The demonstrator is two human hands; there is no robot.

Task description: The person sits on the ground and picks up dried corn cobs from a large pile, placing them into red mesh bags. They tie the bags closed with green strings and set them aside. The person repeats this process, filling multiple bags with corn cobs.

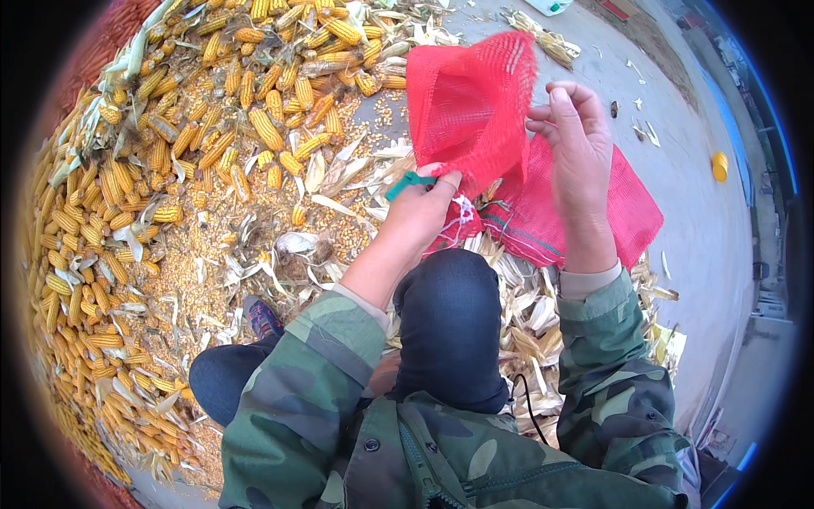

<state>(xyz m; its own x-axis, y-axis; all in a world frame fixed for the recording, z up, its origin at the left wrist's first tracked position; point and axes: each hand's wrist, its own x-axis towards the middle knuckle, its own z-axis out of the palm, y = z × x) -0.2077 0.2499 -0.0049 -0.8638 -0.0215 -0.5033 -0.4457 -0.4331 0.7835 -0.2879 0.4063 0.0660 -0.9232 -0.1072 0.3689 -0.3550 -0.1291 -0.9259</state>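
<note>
A red mesh sack [467,121] is raised in front of me, its mouth partly spread. My left hand [427,207] grips the lower edge of it, with a green strip [407,184] beside the fingers. My right hand [575,140] is at the right side of the sack, thumb and forefinger curled close together; whether the other fingers hold the mesh is hard to tell. Beneath the right wrist lies more red mesh [629,207], flat over corn husks, with green and white threads along its edge.
Husked corn cobs [267,127] are heaped at the left, with loose kernels [210,280] scattered around them. Dry husks [528,318] lie beside my knee. On the concrete at the right is a yellow container [719,167]. A husk bundle [547,41] lies beyond the sack.
</note>
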